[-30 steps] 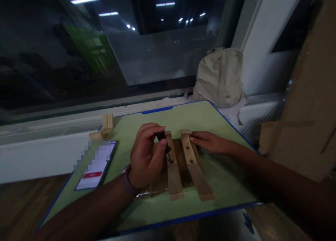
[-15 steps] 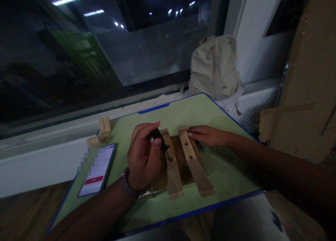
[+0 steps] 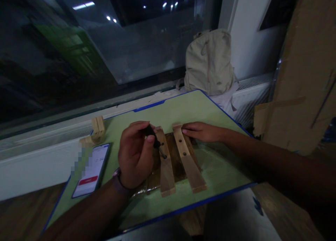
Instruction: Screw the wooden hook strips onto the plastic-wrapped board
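Note:
My left hand [image 3: 136, 153] is closed around a screwdriver [image 3: 152, 134] with a black handle. Its metal shaft slants down to the lower hole or screw in the left wooden piece [image 3: 167, 176]; which of the two cannot be made out. Beside it lies a matching right wooden piece [image 3: 193, 171], with two dark screw holes in its upper half. My right hand [image 3: 201, 130] grips this piece's far end from the right side, its lower fingers partly hidden. Both pieces rest on a brown, shiny, tape-like sheet [image 3: 173, 146].
A phone [image 3: 91, 171] lies left of my left hand on the green table [image 3: 220, 160] with blue edges. Small wooden blocks [image 3: 98, 127] are at the far left edge. Behind the table are a beige backpack [image 3: 210, 66], a radiator [image 3: 254, 94] and, rightward, cardboard [image 3: 296, 76].
The whole view has shifted slightly, so everything appears further left. The screwdriver's tip stays at the same spot on the left wooden piece. My right hand keeps its hold.

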`<move>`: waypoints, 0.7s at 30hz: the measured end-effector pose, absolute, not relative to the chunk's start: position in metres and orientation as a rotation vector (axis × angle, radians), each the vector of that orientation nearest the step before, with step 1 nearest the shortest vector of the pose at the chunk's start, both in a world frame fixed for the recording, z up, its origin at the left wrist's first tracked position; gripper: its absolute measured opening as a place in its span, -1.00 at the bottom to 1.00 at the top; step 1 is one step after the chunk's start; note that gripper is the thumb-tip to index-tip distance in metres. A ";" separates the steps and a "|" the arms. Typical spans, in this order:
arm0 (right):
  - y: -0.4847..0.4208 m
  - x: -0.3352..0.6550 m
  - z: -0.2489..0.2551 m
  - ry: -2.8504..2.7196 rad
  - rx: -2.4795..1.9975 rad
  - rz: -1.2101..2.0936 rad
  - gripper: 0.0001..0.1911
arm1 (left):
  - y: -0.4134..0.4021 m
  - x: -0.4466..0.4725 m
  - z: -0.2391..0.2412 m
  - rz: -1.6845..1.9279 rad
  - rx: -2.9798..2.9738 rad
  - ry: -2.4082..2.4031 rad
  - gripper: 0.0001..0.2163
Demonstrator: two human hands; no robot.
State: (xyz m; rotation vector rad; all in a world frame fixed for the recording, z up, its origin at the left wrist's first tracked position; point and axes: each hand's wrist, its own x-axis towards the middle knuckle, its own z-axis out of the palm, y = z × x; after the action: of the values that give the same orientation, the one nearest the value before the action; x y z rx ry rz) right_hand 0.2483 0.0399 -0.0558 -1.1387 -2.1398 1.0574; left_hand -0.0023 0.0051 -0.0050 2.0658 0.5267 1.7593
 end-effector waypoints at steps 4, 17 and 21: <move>0.040 0.249 -0.055 -2.140 -1.136 1.068 -0.52 | 0.001 0.000 -0.007 1.647 1.896 0.498 -0.70; 0.040 0.250 -0.055 -2.111 -1.138 1.076 -0.52 | 0.003 0.001 -0.005 1.781 2.071 0.539 -0.73; 0.039 0.251 -0.055 -2.133 -1.117 1.054 -0.50 | 0.001 0.002 -0.008 1.678 1.934 0.482 -0.72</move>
State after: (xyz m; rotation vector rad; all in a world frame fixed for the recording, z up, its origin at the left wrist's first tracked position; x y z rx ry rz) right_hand 0.2507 0.0391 -0.0549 -1.1170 -2.1328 1.0541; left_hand 0.0017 0.0014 -0.0077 1.9344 0.4823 1.6780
